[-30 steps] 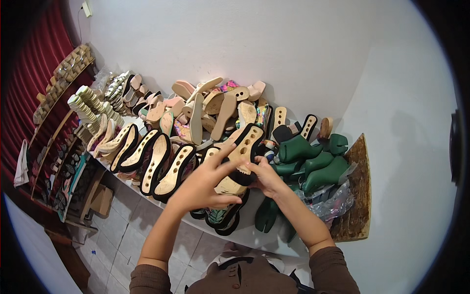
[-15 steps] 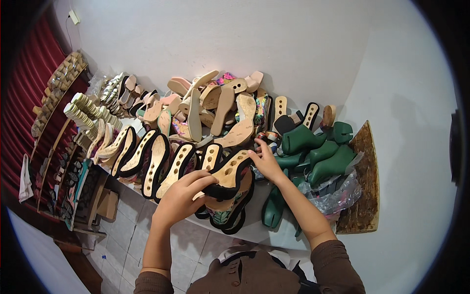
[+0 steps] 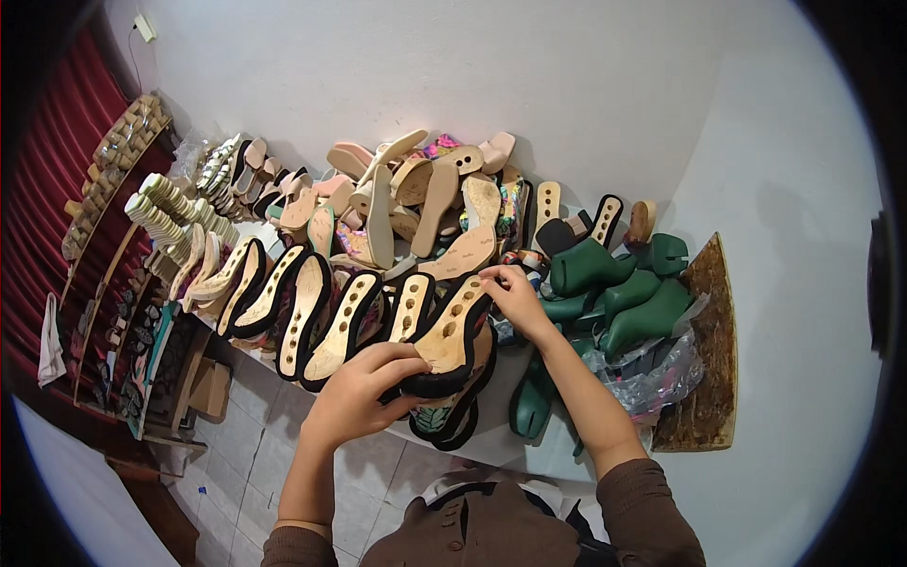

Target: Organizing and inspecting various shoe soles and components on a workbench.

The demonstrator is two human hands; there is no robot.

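A wooden shoe sole [image 3: 448,335] with a black padded edge and several round holes lies tilted in front of me, on top of other black-edged footwear. My left hand [image 3: 367,389] grips its wide near end, fingers on top and thumb at the side. At the narrow far end, my right hand [image 3: 516,300] pinches the edge between thumb and fingers. Beneath it a sandal with a green leaf-patterned strap [image 3: 432,420] shows in part. Left of it stands a row of similar holed soles, the nearest being a black-edged sole [image 3: 346,326].
Behind the row rises a heap of sandals and soles [image 3: 436,203]. Green shoe lasts [image 3: 631,307] and clear plastic wrap [image 3: 652,378] lie at the right, beside a worn wooden board [image 3: 704,354]. Shelves of shoe parts [image 3: 104,321] stand at the left.
My right hand has come down onto the sole's far end, its fingers now closed on the edge. The sole has tilted to face me more. My left hand keeps hold.
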